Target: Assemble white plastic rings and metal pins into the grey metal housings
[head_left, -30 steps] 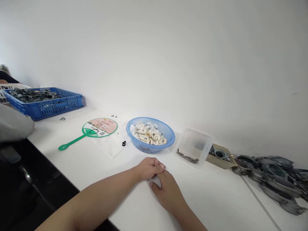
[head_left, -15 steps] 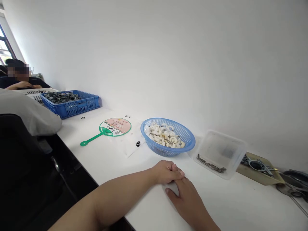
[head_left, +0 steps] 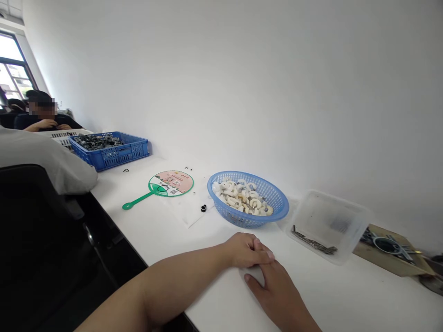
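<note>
My left hand (head_left: 243,250) lies on the white table with its fingers closed around the fingers of my right hand (head_left: 277,288). Its thumb rests across the right hand's knuckles. The right hand's thumb stretches out, apart from the palm, while its other fingers are mostly hidden under the left hand. Just beyond both hands stands a blue plastic basket (head_left: 247,223), holding many white curved pieces (head_left: 242,196) and some small metal parts. To the right is a clear plastic tub (head_left: 332,212) with several thin metal rods (head_left: 314,244) along its near side.
A round hand fan (head_left: 173,182) with a green handle lies left of the basket, near small black rings (head_left: 204,208). A blue crate (head_left: 117,157) of dark parts stands farther left. A tan bin (head_left: 384,258) sits at right. Two people (head_left: 44,122) (head_left: 44,157) sit at left.
The view has shifted slightly, so the table's contents appear a little farther right. Both hands keep the same clasp on the table.
</note>
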The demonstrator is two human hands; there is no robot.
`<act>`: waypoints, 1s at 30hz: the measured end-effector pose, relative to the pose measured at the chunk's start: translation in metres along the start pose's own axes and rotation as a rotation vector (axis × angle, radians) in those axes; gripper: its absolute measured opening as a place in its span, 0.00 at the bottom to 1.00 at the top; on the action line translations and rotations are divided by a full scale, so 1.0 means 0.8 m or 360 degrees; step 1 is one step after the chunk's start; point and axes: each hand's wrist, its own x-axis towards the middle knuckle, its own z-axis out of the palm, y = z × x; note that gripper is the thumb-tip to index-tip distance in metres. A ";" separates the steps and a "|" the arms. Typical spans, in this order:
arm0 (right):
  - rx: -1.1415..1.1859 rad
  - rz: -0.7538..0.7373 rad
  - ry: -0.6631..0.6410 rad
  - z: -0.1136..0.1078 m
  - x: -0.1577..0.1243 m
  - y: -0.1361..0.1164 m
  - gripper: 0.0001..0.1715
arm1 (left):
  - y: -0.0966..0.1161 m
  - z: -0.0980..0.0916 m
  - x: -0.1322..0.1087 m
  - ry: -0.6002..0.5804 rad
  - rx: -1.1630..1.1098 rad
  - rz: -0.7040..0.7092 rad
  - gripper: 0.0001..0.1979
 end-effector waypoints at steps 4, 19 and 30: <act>-0.0001 0.0014 -0.0020 -0.001 0.000 -0.002 0.38 | 0.003 -0.001 -0.002 -0.0017 0.0002 0.0007 0.18; 0.0121 0.0083 -0.0089 -0.022 0.007 -0.019 0.33 | 0.031 0.001 -0.020 0.0450 0.0826 -0.0042 0.18; 0.0386 0.0085 -0.0098 -0.043 0.003 -0.033 0.21 | 0.017 0.012 -0.022 0.0483 0.0877 -0.0266 0.18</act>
